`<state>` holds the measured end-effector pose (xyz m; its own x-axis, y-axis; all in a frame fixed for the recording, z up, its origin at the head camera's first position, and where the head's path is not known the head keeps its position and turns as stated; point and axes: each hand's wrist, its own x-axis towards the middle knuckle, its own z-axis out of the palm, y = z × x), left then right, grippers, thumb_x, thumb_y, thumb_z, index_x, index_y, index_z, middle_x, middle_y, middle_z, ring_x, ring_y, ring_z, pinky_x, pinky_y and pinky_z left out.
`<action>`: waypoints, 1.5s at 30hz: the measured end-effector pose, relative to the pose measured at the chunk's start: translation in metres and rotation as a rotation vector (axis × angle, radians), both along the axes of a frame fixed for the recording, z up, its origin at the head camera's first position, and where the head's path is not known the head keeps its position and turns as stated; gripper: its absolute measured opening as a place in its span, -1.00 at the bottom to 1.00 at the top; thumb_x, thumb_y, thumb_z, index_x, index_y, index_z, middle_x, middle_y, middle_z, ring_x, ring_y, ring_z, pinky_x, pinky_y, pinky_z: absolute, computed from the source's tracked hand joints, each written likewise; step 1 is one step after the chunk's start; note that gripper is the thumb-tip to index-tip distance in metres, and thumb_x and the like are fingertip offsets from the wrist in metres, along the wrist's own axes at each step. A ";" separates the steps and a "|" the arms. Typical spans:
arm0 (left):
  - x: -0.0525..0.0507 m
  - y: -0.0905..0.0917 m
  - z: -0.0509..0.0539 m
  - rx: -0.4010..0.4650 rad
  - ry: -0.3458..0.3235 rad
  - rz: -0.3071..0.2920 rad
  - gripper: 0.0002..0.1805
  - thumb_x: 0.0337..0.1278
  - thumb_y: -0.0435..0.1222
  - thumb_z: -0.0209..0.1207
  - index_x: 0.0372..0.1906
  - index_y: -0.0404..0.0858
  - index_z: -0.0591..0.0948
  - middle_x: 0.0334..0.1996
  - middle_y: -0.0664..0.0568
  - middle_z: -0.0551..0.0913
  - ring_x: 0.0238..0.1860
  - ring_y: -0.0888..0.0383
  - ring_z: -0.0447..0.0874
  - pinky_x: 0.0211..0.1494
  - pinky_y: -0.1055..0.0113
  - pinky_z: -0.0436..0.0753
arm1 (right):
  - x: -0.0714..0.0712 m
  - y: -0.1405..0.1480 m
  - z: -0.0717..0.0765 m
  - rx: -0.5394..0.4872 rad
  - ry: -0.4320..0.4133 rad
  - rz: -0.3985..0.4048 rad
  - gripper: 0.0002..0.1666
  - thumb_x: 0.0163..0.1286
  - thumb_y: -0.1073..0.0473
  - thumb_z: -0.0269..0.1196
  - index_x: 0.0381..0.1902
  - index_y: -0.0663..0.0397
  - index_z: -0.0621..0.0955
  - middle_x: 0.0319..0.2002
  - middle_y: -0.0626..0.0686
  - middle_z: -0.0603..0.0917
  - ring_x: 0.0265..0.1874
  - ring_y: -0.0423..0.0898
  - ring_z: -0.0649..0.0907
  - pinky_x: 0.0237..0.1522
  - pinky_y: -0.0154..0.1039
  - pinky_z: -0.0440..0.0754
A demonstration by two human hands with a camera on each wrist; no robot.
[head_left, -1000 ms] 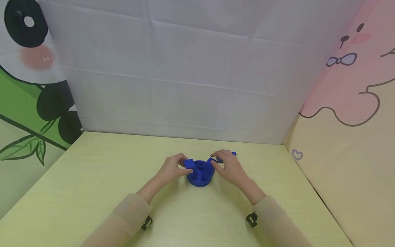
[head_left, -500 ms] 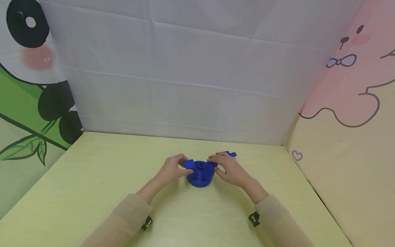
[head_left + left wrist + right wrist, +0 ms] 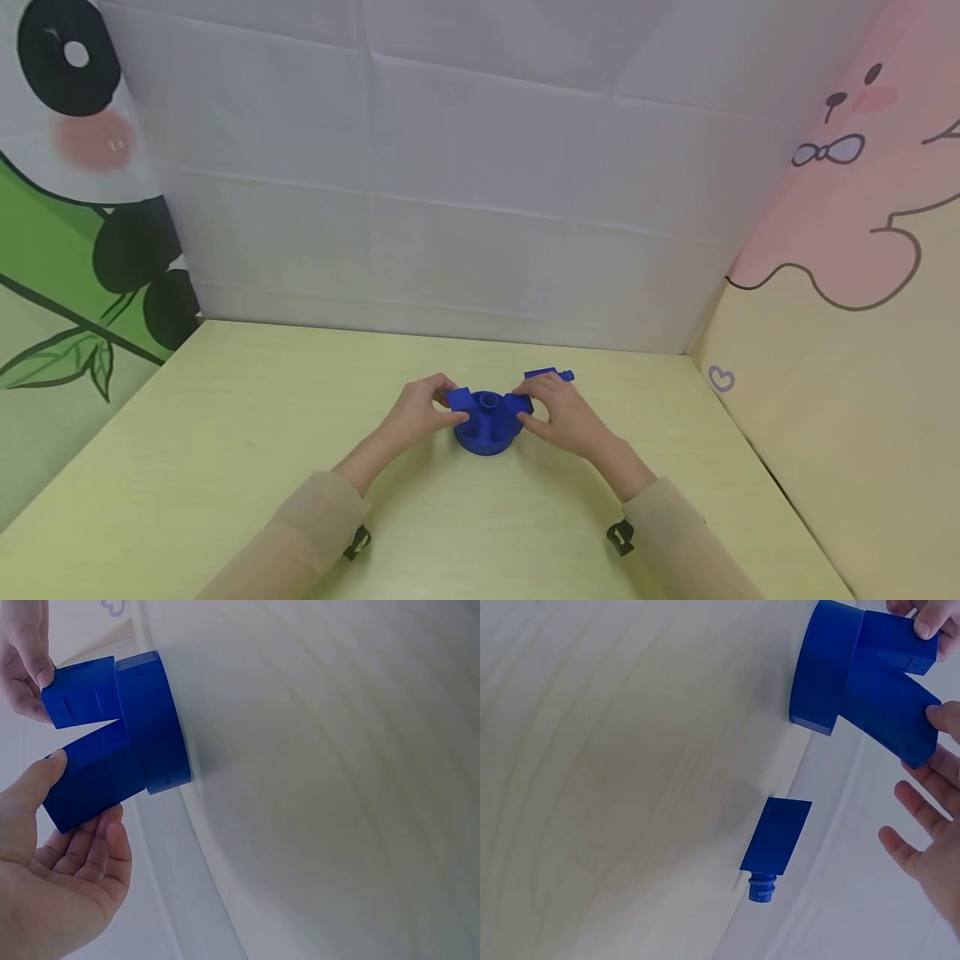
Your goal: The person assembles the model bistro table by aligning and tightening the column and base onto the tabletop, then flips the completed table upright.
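Note:
A round blue base [image 3: 486, 437] with a raised central ring stands on the table. Two blue blocks rise from it, leaning outward. The left hand [image 3: 417, 410] grips the left block [image 3: 460, 399] between thumb and fingers; the left wrist view shows the thumb on one face of this block [image 3: 94, 776] and fingertips beneath. At the base's other side, the right hand [image 3: 564, 414] pinches the right block [image 3: 517, 403]. In the right wrist view its thumb and a fingertip touch the block [image 3: 892, 712], while its other fingers are spread.
Behind the right hand, a separate blue piece with a ribbed, narrow end [image 3: 542, 373] lies on the pale table [image 3: 262, 433]. A white sheet [image 3: 450, 167] stands along the back edge, with printed panels at both sides.
The right hand has shifted around the right block, which now leans outward at a different angle. More of the separate piece behind shows. The left hand has stayed in place.

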<state>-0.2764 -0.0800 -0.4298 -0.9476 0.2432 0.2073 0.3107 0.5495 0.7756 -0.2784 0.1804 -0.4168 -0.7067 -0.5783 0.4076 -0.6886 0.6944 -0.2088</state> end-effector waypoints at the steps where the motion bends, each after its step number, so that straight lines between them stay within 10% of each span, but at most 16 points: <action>1: 0.000 0.000 0.000 -0.001 -0.001 0.000 -0.63 -0.13 -0.22 0.43 -0.18 -0.25 0.60 -0.39 0.10 0.66 -0.27 0.13 0.63 -0.18 0.27 0.56 | 0.001 0.000 0.000 -0.003 0.001 -0.009 -0.64 0.22 0.03 0.32 -0.05 0.02 0.62 -0.08 -0.04 0.66 0.00 -0.07 0.54 0.07 -0.04 0.48; 17: -0.002 0.001 -0.002 0.002 -0.010 0.008 -0.63 -0.12 -0.21 0.43 -0.17 -0.23 0.59 -0.39 0.11 0.66 -0.27 0.17 0.62 -0.19 0.28 0.55 | 0.007 -0.007 -0.002 -0.055 -0.058 -0.175 -0.51 -0.02 -0.20 0.45 -0.27 0.01 0.63 -0.40 -0.14 0.59 -0.33 -0.14 0.48 -0.22 -0.21 0.43; 24: -0.003 0.001 -0.002 0.005 -0.006 0.003 -0.63 -0.13 -0.22 0.43 -0.17 -0.23 0.60 -0.39 0.10 0.66 -0.26 0.15 0.63 -0.18 0.27 0.56 | 0.007 0.004 0.007 -0.035 -0.102 -0.059 -0.25 -0.02 -0.11 0.47 0.16 -0.07 0.54 0.03 -0.05 0.64 0.02 -0.07 0.54 0.02 0.10 0.41; 31: -0.001 0.001 -0.003 0.002 -0.006 0.005 -0.63 -0.10 -0.21 0.42 -0.16 -0.25 0.59 -0.38 0.09 0.66 -0.25 0.09 0.62 -0.18 0.24 0.56 | 0.002 0.010 0.010 0.060 -0.061 0.119 -0.43 0.12 -0.03 0.40 0.11 -0.06 0.58 0.10 -0.10 0.62 0.11 -0.01 0.48 0.02 0.08 0.42; 45: -0.004 0.002 -0.004 0.004 -0.030 0.013 -0.63 -0.12 -0.21 0.43 -0.16 -0.22 0.60 -0.37 0.11 0.66 -0.26 0.18 0.61 -0.18 0.26 0.57 | 0.001 0.009 -0.002 0.092 0.051 0.088 -0.55 0.11 0.07 0.41 0.00 -0.12 0.61 0.02 -0.11 0.65 -0.03 -0.11 0.53 -0.07 -0.09 0.40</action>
